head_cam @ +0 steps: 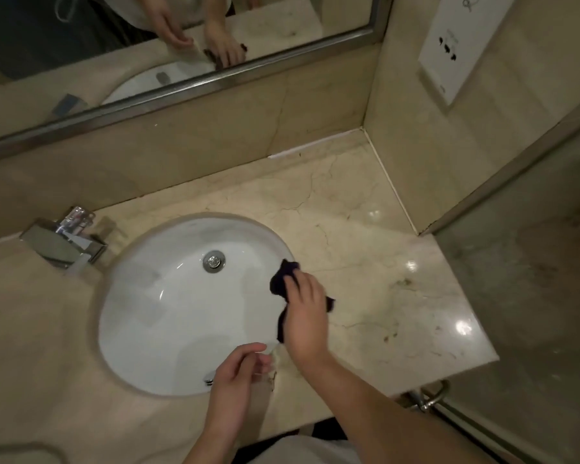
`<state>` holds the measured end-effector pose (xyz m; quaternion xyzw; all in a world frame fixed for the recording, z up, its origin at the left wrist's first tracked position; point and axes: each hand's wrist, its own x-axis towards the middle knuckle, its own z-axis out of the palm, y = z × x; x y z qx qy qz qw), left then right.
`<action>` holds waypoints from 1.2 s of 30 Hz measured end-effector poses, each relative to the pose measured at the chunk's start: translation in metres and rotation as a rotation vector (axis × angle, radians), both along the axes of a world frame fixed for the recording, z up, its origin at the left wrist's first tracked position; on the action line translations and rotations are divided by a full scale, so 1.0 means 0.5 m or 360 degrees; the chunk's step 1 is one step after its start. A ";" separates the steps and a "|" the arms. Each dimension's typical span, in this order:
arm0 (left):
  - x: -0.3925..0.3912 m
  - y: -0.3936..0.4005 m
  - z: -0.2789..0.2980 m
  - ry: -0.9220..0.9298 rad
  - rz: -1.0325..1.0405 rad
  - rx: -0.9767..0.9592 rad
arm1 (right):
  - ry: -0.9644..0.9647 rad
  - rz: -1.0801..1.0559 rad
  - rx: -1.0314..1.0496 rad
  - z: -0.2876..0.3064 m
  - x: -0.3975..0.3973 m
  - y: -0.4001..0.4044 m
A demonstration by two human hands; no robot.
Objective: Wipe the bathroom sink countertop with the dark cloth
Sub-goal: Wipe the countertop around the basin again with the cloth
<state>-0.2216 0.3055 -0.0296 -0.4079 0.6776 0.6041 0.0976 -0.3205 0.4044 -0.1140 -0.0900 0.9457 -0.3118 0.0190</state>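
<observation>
The dark cloth (281, 282) lies crumpled on the right rim of the white oval sink (168, 316), partly on the beige marble countertop (375, 269). My right hand (303, 313) presses down on the cloth, covering most of it. My left hand (238, 373) hovers over the sink's front rim with its fingers loosely curled and nothing in it. A pale scrap or chipped spot (275, 360) sits on the counter edge between the two hands.
A chrome faucet (64, 239) stands at the left back of the sink. A framed mirror (181, 61) runs along the back wall. A tiled side wall (449, 128) and a glass shower panel (533, 279) bound the counter on the right.
</observation>
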 end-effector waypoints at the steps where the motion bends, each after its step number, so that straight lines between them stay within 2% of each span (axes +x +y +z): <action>1: 0.004 -0.008 0.003 0.0005 -0.0034 -0.0025 | -0.0014 0.0081 -0.0045 0.009 -0.006 -0.028; 5: 0.012 -0.042 0.017 0.0035 -0.0090 -0.0042 | -0.0048 0.0059 -0.0206 0.072 -0.010 -0.036; 8: 0.021 -0.060 0.016 0.0012 -0.0126 -0.0032 | -0.0028 -0.0309 -0.0490 0.133 -0.010 0.096; 11: 0.026 -0.066 0.008 -0.0018 -0.0115 0.0001 | 0.0086 -0.0679 -0.0252 0.141 -0.033 0.321; 13: 0.029 -0.064 0.004 -0.0029 -0.0113 0.0014 | 0.0060 -0.0667 0.0020 0.110 -0.043 0.446; 16: 0.034 -0.057 -0.001 -0.0041 -0.0133 0.0015 | -0.0017 -0.0537 0.0277 0.036 -0.035 0.506; 19: 0.035 -0.052 -0.003 -0.0042 -0.0122 0.0015 | 0.0112 -0.0678 0.0299 -0.003 -0.013 0.449; 23: 0.029 -0.055 0.001 0.0005 -0.0121 0.0021 | 0.0106 -0.0435 0.0333 -0.026 0.054 0.265; 28: 0.028 -0.079 0.017 0.0067 -0.0075 0.0002 | 0.0059 -0.0162 0.0259 0.009 0.079 0.037; 31: 0.038 -0.092 0.026 0.0087 -0.0070 -0.0018 | -0.0120 0.0117 0.0138 0.018 0.067 -0.069; 34: 0.057 -0.107 0.031 0.0066 -0.0068 -0.0035 | -0.0385 0.0147 -0.0141 0.048 0.052 -0.129; 36: 0.067 -0.115 0.030 0.0067 -0.0028 -0.0032 | -0.0354 0.0133 -0.0332 0.094 0.054 -0.111</action>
